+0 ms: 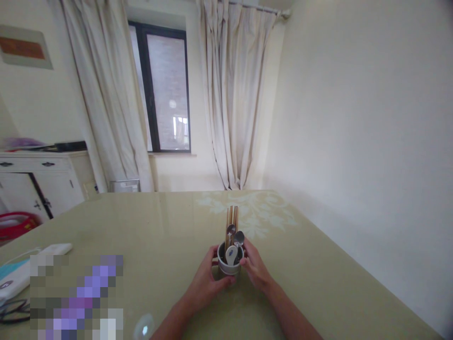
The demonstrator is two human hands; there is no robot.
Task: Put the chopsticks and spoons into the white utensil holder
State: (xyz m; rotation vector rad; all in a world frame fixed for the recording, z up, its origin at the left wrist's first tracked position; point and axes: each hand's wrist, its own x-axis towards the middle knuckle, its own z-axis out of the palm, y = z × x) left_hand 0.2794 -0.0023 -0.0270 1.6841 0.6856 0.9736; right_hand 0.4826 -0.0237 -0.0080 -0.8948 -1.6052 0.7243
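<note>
A grey-white utensil holder (230,269) stands upright on the table, between my two hands. Wooden chopsticks (232,215) rise from it, along with two metal spoons (239,237) and a white ceramic spoon (231,255) with a blue mark. My left hand (212,278) curls round the holder's left side, its thumb across the front. Against the right side rests my right hand (255,265), with its thumb near the rim and the other fingers partly hidden behind the holder.
The table (159,236) has a pale leaf pattern at its far right. On the left lie a white power strip or box (21,281), dark-framed glasses (14,311) and a blurred-out purple patch. A wall (371,141) runs along the right; a white cabinet (56,177) stands far left.
</note>
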